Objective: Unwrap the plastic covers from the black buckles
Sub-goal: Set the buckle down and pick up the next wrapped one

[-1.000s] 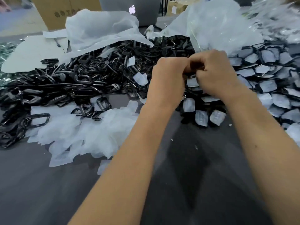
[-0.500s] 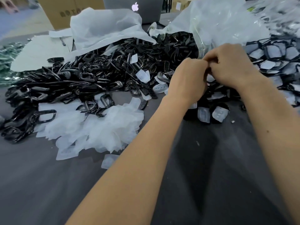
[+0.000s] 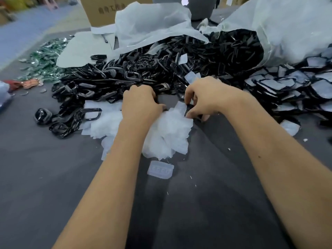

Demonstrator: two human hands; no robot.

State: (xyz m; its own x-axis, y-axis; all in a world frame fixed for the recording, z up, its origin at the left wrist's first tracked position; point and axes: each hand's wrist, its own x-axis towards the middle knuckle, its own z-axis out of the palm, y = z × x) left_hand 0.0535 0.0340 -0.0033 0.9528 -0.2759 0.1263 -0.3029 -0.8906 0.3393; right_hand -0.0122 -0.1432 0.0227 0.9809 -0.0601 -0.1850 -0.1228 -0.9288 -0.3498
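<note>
My left hand (image 3: pixel 140 103) and my right hand (image 3: pixel 206 97) hover a little apart over a heap of loose white plastic covers (image 3: pixel 167 135) on the dark table. Between them a plastic cover (image 3: pixel 180 107) stands up; my right hand pinches its right edge between thumb and fingers. The fingers of my left hand are curled downward at the cover's left edge, and what they hold is hidden. Unwrapped black buckles (image 3: pixel 143 74) are piled just behind my hands. Wrapped buckles (image 3: pixel 287 87) lie heaped at the right.
A single flat cover (image 3: pixel 160 169) lies in front of the heap. White sheets (image 3: pixel 152 24) and a large clear bag (image 3: pixel 287 29) spill buckles at the back. A cardboard box (image 3: pixel 104 9) and laptop (image 3: pixel 197 6) stand behind. Green scraps (image 3: pixel 45 58) lie far left.
Both hands have moved left and nearer, from the wrapped buckles to above the heap of covers, and have drawn apart. The camera has turned left.
</note>
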